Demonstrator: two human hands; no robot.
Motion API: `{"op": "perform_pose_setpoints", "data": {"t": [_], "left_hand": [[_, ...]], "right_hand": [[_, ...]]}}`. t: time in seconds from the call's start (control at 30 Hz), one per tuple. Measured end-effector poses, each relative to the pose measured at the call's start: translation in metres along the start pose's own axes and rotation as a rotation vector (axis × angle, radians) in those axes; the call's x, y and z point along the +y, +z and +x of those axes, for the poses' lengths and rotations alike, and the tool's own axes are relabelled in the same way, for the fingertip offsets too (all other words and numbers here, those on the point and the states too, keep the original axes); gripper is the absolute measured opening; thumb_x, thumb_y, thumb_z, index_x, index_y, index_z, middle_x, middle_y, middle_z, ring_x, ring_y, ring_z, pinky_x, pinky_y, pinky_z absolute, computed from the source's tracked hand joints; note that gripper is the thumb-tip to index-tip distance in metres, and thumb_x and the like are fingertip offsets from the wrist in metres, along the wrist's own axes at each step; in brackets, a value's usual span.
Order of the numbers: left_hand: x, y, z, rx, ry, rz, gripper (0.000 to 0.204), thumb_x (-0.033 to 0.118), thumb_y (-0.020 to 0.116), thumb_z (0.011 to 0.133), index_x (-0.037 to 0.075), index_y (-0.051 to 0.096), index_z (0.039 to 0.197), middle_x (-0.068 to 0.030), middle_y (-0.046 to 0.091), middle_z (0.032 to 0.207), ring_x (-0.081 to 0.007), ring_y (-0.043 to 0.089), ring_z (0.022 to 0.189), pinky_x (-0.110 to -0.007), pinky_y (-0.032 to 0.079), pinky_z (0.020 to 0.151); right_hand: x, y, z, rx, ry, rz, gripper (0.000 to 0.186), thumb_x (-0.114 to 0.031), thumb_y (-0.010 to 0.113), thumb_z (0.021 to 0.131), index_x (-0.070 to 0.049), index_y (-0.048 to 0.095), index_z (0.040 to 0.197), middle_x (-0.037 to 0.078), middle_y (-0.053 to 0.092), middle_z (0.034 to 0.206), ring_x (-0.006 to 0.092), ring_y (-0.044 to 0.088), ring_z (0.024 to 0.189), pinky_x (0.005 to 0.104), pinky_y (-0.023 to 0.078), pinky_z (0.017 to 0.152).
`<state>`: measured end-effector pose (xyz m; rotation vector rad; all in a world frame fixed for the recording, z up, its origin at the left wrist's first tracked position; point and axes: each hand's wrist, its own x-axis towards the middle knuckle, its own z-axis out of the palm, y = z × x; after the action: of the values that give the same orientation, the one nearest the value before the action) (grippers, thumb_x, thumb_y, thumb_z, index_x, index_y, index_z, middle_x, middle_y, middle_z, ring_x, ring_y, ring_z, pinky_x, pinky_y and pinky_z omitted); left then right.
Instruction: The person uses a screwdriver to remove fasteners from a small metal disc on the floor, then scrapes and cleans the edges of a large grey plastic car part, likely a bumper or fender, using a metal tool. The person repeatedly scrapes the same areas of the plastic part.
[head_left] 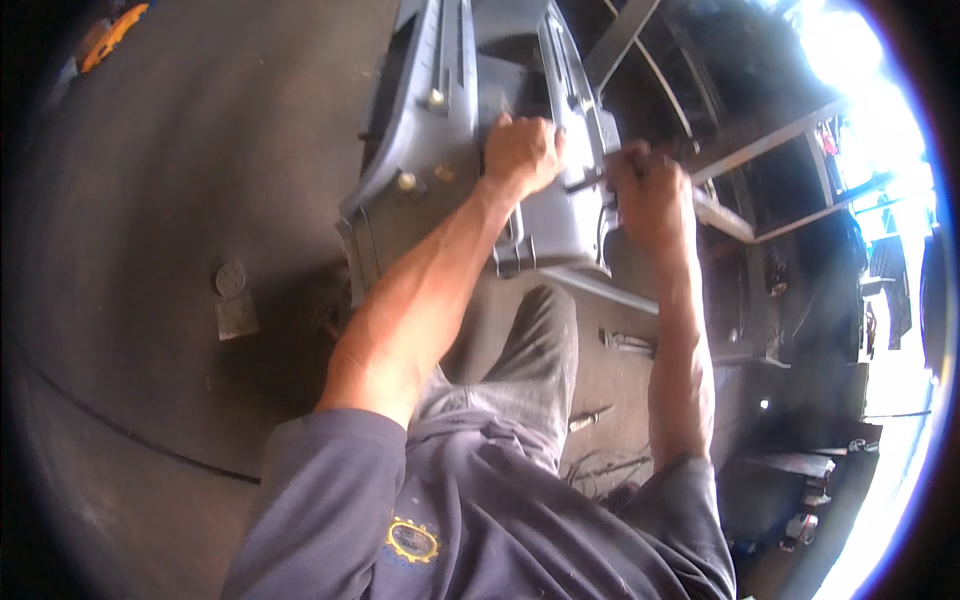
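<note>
Long grey moulded panels (pixel 575 225), seemingly plastic trim, stand in front of me. My left hand (pixel 524 157) is closed at the inner edge of the right-hand panel, its fingertips hidden behind the knuckles. My right hand (pixel 652 195) grips a dark slim tool (pixel 588 183), whose tip points left and lies at the panel's right side. Whether the tip touches the panel, I cannot tell. On the left-hand panel (pixel 405 130) sit a pale round fastener (pixel 406 181) and another pale fastener (pixel 436 98) higher up.
Pliers-like metal tool (pixel 627 342) and a screwdriver-like tool (pixel 590 418) lie on the floor beside my leg. A metal frame (pixel 770 140) stands at the right. A dark cable (pixel 150 437) and a flat plate with a disc (pixel 235 300) lie at the left.
</note>
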<state>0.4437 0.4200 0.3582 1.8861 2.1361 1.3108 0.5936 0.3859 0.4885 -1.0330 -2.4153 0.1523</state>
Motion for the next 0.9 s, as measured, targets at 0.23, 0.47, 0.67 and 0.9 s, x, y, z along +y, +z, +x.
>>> {"op": "perform_pose_setpoints", "data": {"t": [0.23, 0.47, 0.67, 0.9], "left_hand": [[0.005, 0.000, 0.000, -0.023, -0.037, -0.038, 0.037, 0.032, 0.050, 0.094, 0.006, 0.071, 0.078, -0.0161, 0.067, 0.068, -0.0332, 0.066, 0.067, -0.044, 0.043, 0.078], [-0.005, -0.011, 0.005, -0.164, -0.079, -0.184, 0.033, 0.031, 0.050, 0.086, 0.008, 0.073, 0.078, -0.0147, 0.071, 0.079, -0.0317, 0.068, 0.077, -0.045, 0.043, 0.084], [0.009, -0.002, 0.005, -0.052, -0.150, -0.068, 0.050, 0.052, 0.061, 0.086, 0.002, 0.066, 0.085, -0.0181, 0.069, 0.074, -0.0351, 0.067, 0.076, -0.044, 0.045, 0.086], [0.010, 0.000, 0.003, -0.060, -0.113, -0.044, 0.042, 0.043, 0.063, 0.087, 0.001, 0.064, 0.083, -0.0190, 0.067, 0.072, -0.0351, 0.067, 0.073, -0.045, 0.047, 0.078]], "right_hand": [[0.003, 0.015, -0.024, -0.041, 0.183, 0.040, 0.022, -0.022, 0.055, 0.091, -0.004, 0.068, 0.092, 0.020, 0.067, 0.080, 0.0357, 0.068, 0.076, 0.0411, 0.053, 0.068], [0.007, 0.016, 0.011, -0.221, 0.175, 0.064, 0.026, -0.019, 0.054, 0.087, 0.002, 0.068, 0.082, 0.014, 0.065, 0.065, 0.0232, 0.066, 0.064, 0.0358, 0.051, 0.063], [0.008, 0.015, 0.003, -0.270, 0.098, 0.118, 0.028, -0.020, 0.054, 0.089, 0.003, 0.069, 0.091, 0.011, 0.067, 0.067, 0.0156, 0.066, 0.061, 0.0308, 0.052, 0.062], [0.011, 0.018, 0.004, -0.318, 0.062, 0.009, 0.026, -0.017, 0.053, 0.088, 0.004, 0.067, 0.085, 0.014, 0.067, 0.069, 0.0224, 0.068, 0.065, 0.0337, 0.053, 0.064]]}}
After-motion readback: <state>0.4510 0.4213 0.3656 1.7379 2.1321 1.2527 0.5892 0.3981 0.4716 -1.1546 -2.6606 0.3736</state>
